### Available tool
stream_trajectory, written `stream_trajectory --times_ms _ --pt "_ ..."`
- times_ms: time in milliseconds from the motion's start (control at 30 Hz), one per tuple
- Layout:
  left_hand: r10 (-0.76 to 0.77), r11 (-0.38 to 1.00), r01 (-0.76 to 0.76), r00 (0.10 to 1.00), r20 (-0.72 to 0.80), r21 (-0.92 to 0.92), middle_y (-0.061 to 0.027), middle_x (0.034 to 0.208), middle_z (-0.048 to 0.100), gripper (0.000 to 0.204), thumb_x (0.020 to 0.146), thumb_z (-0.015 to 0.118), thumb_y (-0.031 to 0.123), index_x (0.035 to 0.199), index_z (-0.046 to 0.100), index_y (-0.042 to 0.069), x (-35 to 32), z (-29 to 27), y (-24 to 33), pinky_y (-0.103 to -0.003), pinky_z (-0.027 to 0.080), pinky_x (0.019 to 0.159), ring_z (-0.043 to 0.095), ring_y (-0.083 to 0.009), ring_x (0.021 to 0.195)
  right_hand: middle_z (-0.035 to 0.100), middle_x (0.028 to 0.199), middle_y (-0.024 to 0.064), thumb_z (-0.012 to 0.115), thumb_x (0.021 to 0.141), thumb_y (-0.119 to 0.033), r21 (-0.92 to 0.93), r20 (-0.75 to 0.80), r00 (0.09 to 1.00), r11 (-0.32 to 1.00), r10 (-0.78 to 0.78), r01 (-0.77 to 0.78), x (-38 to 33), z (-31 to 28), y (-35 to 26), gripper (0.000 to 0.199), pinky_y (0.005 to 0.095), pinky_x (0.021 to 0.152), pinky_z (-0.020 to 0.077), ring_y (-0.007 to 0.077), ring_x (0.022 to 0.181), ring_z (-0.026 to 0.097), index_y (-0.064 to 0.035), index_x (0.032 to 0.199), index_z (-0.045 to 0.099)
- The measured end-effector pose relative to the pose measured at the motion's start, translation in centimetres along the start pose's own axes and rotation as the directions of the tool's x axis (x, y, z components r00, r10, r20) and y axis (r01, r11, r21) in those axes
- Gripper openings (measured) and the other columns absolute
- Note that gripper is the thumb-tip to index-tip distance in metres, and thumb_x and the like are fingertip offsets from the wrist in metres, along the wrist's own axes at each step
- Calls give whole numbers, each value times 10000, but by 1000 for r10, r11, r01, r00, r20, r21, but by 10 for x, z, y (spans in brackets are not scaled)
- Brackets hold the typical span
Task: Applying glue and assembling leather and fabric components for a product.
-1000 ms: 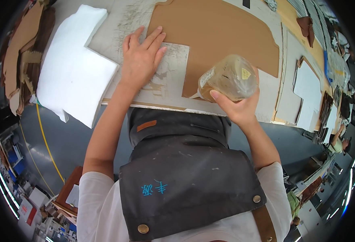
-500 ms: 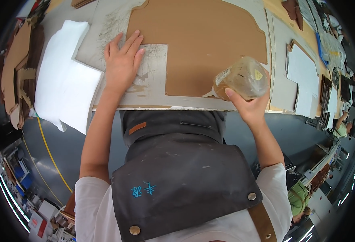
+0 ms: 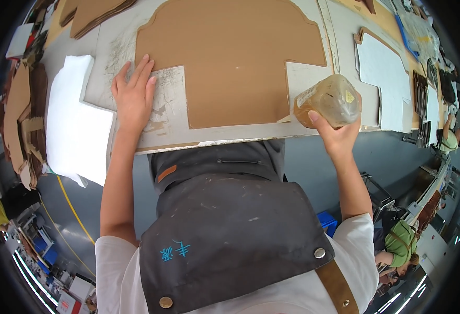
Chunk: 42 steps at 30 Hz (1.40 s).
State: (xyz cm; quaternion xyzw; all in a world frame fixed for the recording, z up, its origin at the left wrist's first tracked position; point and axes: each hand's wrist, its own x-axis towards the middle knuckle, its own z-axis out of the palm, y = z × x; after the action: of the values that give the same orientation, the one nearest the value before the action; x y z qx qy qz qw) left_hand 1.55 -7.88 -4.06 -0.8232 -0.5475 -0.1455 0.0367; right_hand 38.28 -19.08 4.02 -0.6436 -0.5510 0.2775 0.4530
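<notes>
Two bare hands at work over a table [image 3: 303, 78]. Left hand [image 3: 132, 100]: palm down, fingers spread and extended, longest fingertips on the left edge of a brown sheet [image 3: 235, 60], thumb over the bare tabletop just below that edge. Right hand [image 3: 340, 135]: fingers and thumb wrapped around a translucent squeeze bottle [image 3: 328, 98], yellowish inside, held tilted. Its pale nozzle [image 3: 284, 120] points left, at the lower right corner of the sheet; cannot tell whether the tip touches.

Sheet lies flat, mid-table: broad upper part, narrower block reaching down toward the near edge. White padded piece [image 3: 73, 118] to the left, beside the left forearm, overhanging the near edge. Brown cut pieces [image 3: 98, 18] stacked at upper left. White sheet [image 3: 380, 65] over brown material, right of the bottle. Wearer in a dark apron [image 3: 230, 225]. Person in a green top [image 3: 399, 239], lower right, beyond the table.
</notes>
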Motion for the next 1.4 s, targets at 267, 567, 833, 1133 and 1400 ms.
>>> stream_trajectory --times_ms 267,567,833,1133,1400 --pt "9 1000 -9 1000 15 18 23 1394 502 348 969 471 247 1278 572 123 0 -1 0 -446 210 1097 377 -306 1284 581 1092 125 806 718 -176 -7 -87 994 998 59 -60 -2 -22 16 639 337 869 495 204 1006 593 15 1212 447" --pt "8 1000 -9 1000 27 24 8 1385 514 346 972 459 217 1284 569 114 -1 1 -2 -437 216 1096 374 -306 1291 588 1100 125 606 909 -328 871 -49 901 460 430 -172 42 -133 66 475 354 805 527 254 994 610 -15 1246 485" --pt "-75 979 55 993 -93 -199 -70 1306 564 316 932 513 113 1236 584 63 -5 -6 -7 -419 289 1059 432 -321 1232 611 1059 207 650 832 -439 -566 -157 961 776 229 -278 50 -104 82 654 359 822 490 279 972 609 43 1246 494" --pt "-301 894 121 876 -378 -431 -118 854 634 179 752 715 -27 918 666 17 -29 -28 7 -346 475 688 588 -266 792 647 865 93 643 901 -170 -732 -154 988 675 -31 -93 65 -114 52 327 296 749 499 172 815 618 44 1146 609" --pt "-504 851 421 822 -264 -314 -72 794 586 189 730 734 -11 910 676 5 -98 -64 -7 -324 440 620 528 -225 733 433 515 -69 625 936 -221 -163 149 983 983 106 -81 90 79 -11 301 193 414 276 10 454 383 -60 687 575"
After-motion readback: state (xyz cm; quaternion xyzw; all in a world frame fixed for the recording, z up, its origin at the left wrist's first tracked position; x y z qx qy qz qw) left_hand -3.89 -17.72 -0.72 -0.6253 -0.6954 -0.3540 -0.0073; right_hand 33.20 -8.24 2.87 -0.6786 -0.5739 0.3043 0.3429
